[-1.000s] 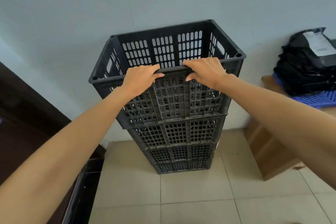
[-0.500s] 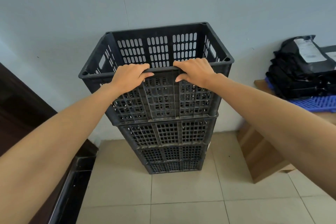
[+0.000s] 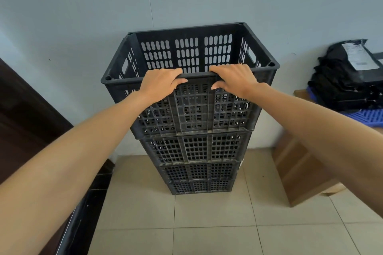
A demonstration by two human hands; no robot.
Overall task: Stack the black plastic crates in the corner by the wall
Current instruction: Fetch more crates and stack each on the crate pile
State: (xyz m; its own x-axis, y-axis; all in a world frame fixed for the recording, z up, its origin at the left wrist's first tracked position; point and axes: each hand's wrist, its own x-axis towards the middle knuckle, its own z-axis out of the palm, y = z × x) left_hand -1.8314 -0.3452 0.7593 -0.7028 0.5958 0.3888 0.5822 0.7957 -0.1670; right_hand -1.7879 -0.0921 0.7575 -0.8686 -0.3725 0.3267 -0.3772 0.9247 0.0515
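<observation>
Tiled floor (image 3: 207, 223), pale wall (image 3: 83, 16) | top crate (image 3: 192, 93) on crate stack (image 3: 196, 163) against wall | my left hand (image 3: 159, 85), right hand (image 3: 234, 80) on near rim | fingers (image 3: 217, 68) curled over rim, thumbs outside

Four black plastic crates stand stacked on the tiled floor, backed against the pale wall. The top crate (image 3: 192, 97) is open and empty, its walls pierced by rows of slots and a grid of square holes, with a handle cut-out in each short side. It sits level and square on the second crate (image 3: 194, 148), whose rim meets its base. Below comes the third crate (image 3: 199, 172), then the bottom crate (image 3: 202, 186), resting on the floor. All share the same lattice pattern and line up in one upright column.
</observation>
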